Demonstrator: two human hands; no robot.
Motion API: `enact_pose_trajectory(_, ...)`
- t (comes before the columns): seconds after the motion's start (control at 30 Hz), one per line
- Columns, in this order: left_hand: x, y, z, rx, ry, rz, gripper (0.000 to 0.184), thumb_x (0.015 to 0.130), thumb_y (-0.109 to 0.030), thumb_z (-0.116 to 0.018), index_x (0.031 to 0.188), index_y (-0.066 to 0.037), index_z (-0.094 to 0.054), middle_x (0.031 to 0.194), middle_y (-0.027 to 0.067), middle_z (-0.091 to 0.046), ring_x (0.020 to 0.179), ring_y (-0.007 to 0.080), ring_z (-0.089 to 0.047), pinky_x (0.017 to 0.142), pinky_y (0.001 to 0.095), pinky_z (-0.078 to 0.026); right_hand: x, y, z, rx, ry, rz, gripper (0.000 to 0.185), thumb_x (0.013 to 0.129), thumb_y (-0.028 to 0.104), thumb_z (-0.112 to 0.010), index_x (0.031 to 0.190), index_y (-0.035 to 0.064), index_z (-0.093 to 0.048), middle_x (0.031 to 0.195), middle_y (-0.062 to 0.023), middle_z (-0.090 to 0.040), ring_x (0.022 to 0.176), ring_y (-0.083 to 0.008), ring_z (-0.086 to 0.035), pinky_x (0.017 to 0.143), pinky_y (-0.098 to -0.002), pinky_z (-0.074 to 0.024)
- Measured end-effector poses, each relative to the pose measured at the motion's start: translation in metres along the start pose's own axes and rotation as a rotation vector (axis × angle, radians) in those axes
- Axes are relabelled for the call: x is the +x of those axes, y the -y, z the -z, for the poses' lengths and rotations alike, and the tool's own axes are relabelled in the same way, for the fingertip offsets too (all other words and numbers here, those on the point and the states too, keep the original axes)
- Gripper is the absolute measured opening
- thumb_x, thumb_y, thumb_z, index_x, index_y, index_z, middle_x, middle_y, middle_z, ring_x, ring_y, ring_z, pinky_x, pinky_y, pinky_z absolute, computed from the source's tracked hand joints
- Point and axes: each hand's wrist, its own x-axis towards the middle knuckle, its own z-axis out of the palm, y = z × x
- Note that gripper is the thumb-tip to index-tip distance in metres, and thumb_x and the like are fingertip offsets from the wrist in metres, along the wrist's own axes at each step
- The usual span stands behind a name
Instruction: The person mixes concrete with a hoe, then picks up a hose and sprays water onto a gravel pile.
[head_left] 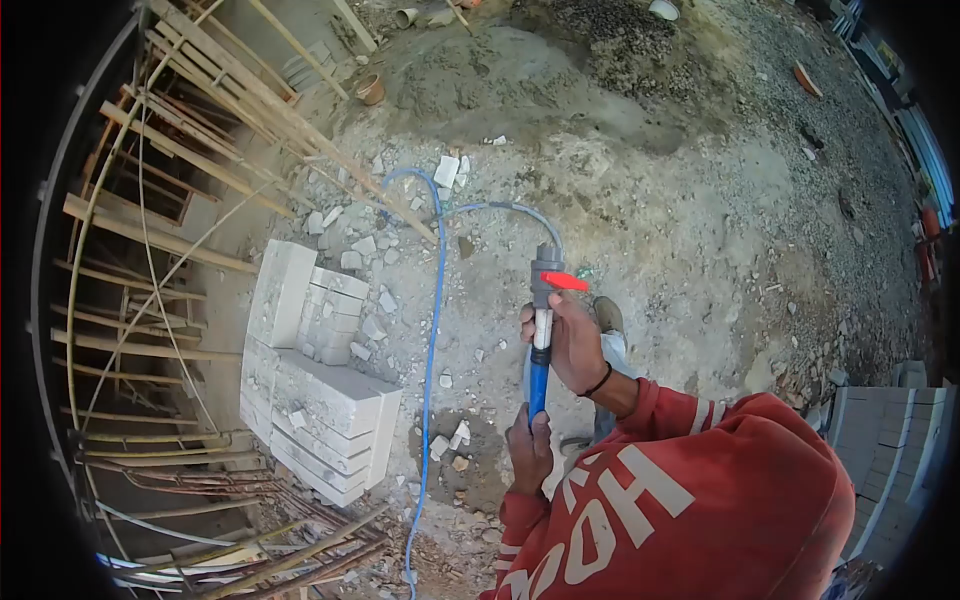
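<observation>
A grey valve (547,270) with a red lever (565,281) sits at the upper end of a short white pipe (542,328). My right hand (577,345), with a dark band at the wrist, is closed around the white pipe just below the valve. Under a black collar, a blue tube (538,385) continues downward, and my left hand (531,445) grips its lower part, thumb along it. A thin blue hose (433,330) runs over the ground and curves up behind the valve's top. Whether it joins the valve is not clear.
Stacked pale blocks (320,400) stand left of the hose, with broken pieces (375,327) around them. Wooden poles (160,235) fill the left side. More blocks (890,440) are at the lower right. A clay pot (370,90) and dark gravel (620,45) lie farther off.
</observation>
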Motion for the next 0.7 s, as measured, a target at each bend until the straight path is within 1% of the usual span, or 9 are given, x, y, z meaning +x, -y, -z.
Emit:
enact_pose_trajectory(0.03, 0.026, -0.009, -0.013, 0.088, 0.011, -0.006, 0.037, 0.095, -0.036, -0.044, 0.085, -0.001, -0.051, 0.055, 0.008, -0.047, 0.047, 0.0205, -0.049, 0.047, 0.0334, -0.038, 0.02, 0.029, 0.024, 0.099, -0.061, -0.011, 0.033, 0.093, 0.034, -0.047, 0.117, 0.0111, -0.046, 0.092, -0.0129, -0.062, 0.077, -0.0188, -0.06, 0.074, -0.0322, -0.0482)
enact_pose_trajectory(0.07, 0.052, -0.02, -0.025, 0.139, 0.073, -0.01, 0.038, 0.096, -0.036, -0.043, 0.083, -0.002, -0.051, 0.054, 0.0104, -0.047, 0.048, 0.0229, -0.05, 0.047, 0.0347, -0.037, 0.036, 0.063, 0.05, 0.208, 0.037, -0.041, 0.041, 0.087, 0.031, -0.051, 0.123, 0.0118, -0.044, 0.113, -0.0179, -0.059, 0.097, -0.0253, -0.059, 0.089, -0.0418, -0.0452)
enact_pose_trajectory(0.17, 0.138, -0.042, -0.077, 0.222, 0.232, -0.02, 0.038, 0.096, -0.036, -0.043, 0.084, -0.002, -0.051, 0.055, 0.0112, -0.046, 0.048, 0.0245, -0.05, 0.049, 0.0373, -0.038, 0.084, 0.155, 0.104, 0.361, 0.179, -0.082, 0.047, 0.086, 0.032, -0.054, 0.127, 0.0123, -0.043, 0.12, -0.0189, -0.055, 0.105, -0.029, -0.056, 0.092, -0.0492, -0.0426)
enact_pose_trajectory(0.2, 0.168, -0.053, -0.096, 0.258, 0.284, -0.023, 0.037, 0.096, -0.035, -0.042, 0.084, -0.001, -0.051, 0.058, 0.0146, -0.048, 0.053, 0.0313, -0.052, 0.052, 0.0406, -0.038, 0.101, 0.179, 0.124, 0.393, 0.114, -0.062, 0.052, 0.085, 0.041, -0.057, 0.127, 0.0137, -0.045, 0.12, -0.0165, -0.053, 0.107, -0.0296, -0.054, 0.092, -0.052, -0.0408)
enact_pose_trajectory(0.3, 0.25, -0.073, -0.157, 0.278, 0.372, -0.085, 0.042, 0.096, -0.038, -0.041, 0.079, 0.0, -0.051, 0.058, 0.0118, -0.047, 0.052, 0.0228, -0.048, 0.051, 0.0371, -0.038, 0.151, 0.251, 0.175, 0.632, -0.103, -0.082, 0.051, 0.086, 0.05, -0.056, 0.121, 0.0142, -0.05, 0.112, -0.0134, -0.056, 0.102, -0.028, -0.055, 0.089, -0.0501, -0.0424)
enact_pose_trajectory(0.43, 0.336, -0.12, -0.207, 0.372, 0.476, 0.007, 0.042, 0.096, -0.038, -0.041, 0.078, -0.001, -0.05, 0.061, 0.0142, -0.048, 0.056, 0.0274, -0.05, 0.055, 0.0384, -0.039, 0.21, 0.319, 0.225, 0.496, -0.286, -0.058, 0.046, 0.088, 0.053, -0.053, 0.112, 0.0144, -0.054, 0.102, -0.0105, -0.059, 0.097, -0.0272, -0.058, 0.083, -0.0488, -0.0454)
enact_pose_trajectory(0.5, 0.37, -0.139, -0.224, 0.431, 0.405, -0.087, 0.039, 0.096, -0.035, -0.043, 0.08, -0.001, -0.051, 0.064, 0.0191, -0.047, 0.06, 0.0375, -0.049, 0.057, 0.0425, -0.038, 0.233, 0.362, 0.216, 0.39, -0.357, -0.097, 0.046, 0.087, 0.054, -0.054, 0.111, 0.0145, -0.056, 0.104, -0.0107, -0.059, 0.096, -0.0275, -0.058, 0.083, -0.0476, -0.0459)
enact_pose_trajectory(0.57, 0.404, -0.154, -0.239, 0.487, 0.382, -0.087, 0.037, 0.095, -0.036, -0.045, 0.092, -0.001, -0.057, 0.069, 0.0221, -0.057, 0.066, 0.0423, -0.055, 0.062, 0.0464, -0.041, 0.261, 0.4, 0.206, 0.256, -0.454, -0.185, 0.048, 0.084, 0.056, -0.057, 0.106, 0.0131, -0.059, 0.103, -0.01, -0.062, 0.094, -0.0256, -0.059, 0.084, -0.0458, -0.0462)
enact_pose_trajectory(0.7, 0.476, -0.166, -0.275, 0.532, 0.372, -0.116, 0.037, 0.094, -0.032, -0.049, 0.101, 0.003, -0.057, 0.075, 0.0249, -0.06, 0.068, 0.0415, -0.058, 0.064, 0.0464, -0.043, 0.332, 0.44, 0.225, 0.355, -0.581, -0.248, 0.049, 0.081, 0.056, -0.06, 0.102, 0.0115, -0.061, 0.099, -0.0084, -0.065, 0.09, -0.022, -0.06, 0.083, -0.0434, -0.0462)
